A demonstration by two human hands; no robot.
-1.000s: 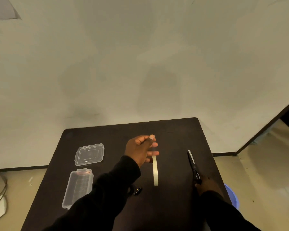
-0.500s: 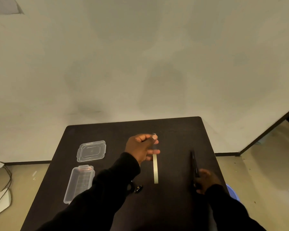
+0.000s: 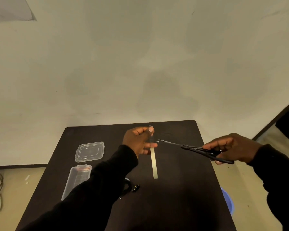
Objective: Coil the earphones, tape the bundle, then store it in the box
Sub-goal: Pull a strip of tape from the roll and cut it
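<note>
We cut tape: left hand (image 3: 138,142) pinches the tape strip (image 3: 154,162) taut.
Right hand (image 3: 230,150) grips scissors (image 3: 195,150), blades slightly parted beside the strip; we keep it taut.

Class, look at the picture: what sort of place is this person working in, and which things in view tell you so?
Probably a plain indoor room set up as a work spot, not a kitchen or workshop. Clues: a bare pale wall, a small dark table pushed against it, and a tiled floor with a dark skirting line.
</note>
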